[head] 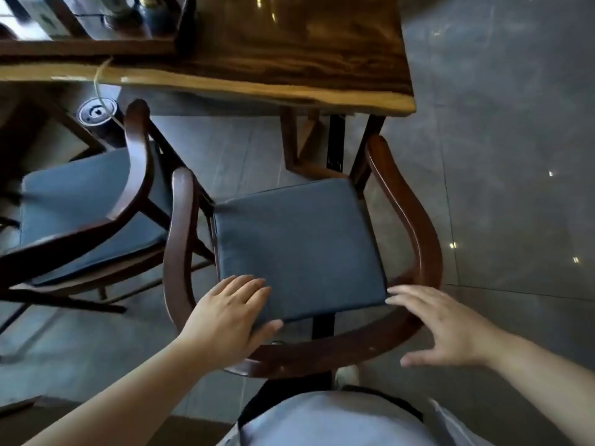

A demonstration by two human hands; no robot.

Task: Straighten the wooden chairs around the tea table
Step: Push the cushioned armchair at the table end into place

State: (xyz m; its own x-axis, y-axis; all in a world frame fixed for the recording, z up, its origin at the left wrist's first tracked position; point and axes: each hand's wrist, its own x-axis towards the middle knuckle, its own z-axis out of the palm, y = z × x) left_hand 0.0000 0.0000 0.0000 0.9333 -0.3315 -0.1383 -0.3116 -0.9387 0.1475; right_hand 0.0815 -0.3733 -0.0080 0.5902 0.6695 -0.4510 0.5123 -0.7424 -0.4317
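A dark wooden armchair [415,220] with a curved back rail and a blue-grey seat cushion [299,243] stands right below me, facing the tea table [257,72]. My left hand [228,317] lies flat on the cushion's near left corner, thumb over its edge, above the back rail. My right hand [441,323] hovers with fingers spread over the rail's right curve, fingertips near the cushion's near right corner. A second matching chair [135,162] with its own blue cushion stands to the left, turned at an angle, its arm close to the first chair's left arm.
The table's live-edge front runs across the top; a dark tray [96,30] with tea ware sits on its left part. A round black device [96,112] with a cord stands on the floor under the table. Grey tiled floor [515,156] lies to the right.
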